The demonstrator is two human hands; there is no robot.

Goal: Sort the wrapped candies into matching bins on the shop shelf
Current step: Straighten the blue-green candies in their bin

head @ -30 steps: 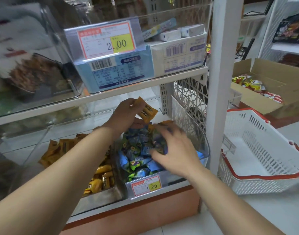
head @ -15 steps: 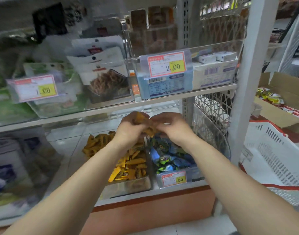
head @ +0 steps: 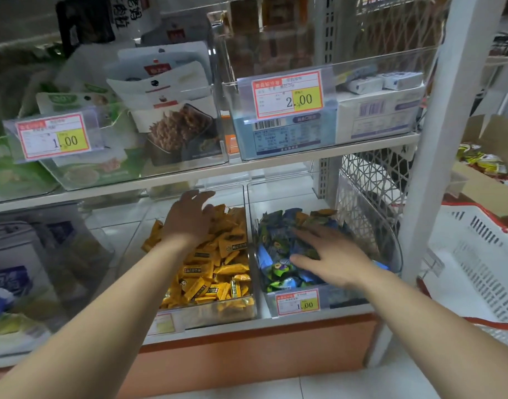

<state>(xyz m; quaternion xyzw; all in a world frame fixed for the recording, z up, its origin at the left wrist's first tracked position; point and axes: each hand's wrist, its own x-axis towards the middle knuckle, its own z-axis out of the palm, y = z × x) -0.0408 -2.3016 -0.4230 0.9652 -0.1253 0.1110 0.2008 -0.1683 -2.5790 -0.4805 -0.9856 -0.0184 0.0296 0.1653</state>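
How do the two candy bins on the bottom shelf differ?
The left bin holds yellow candies; the right bin holds mostly blue and green candies, plus a few orange strays. The right bin's price tag reads 1.00; the left bin's tag is too blurred to read. Both are clear plastic; the left hand and right hand are over them.

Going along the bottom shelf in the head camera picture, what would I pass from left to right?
Blue and white packets → yellow candies, under the left hand → blue and green candies, under the right hand → white shelf post → white basket with a red rim.
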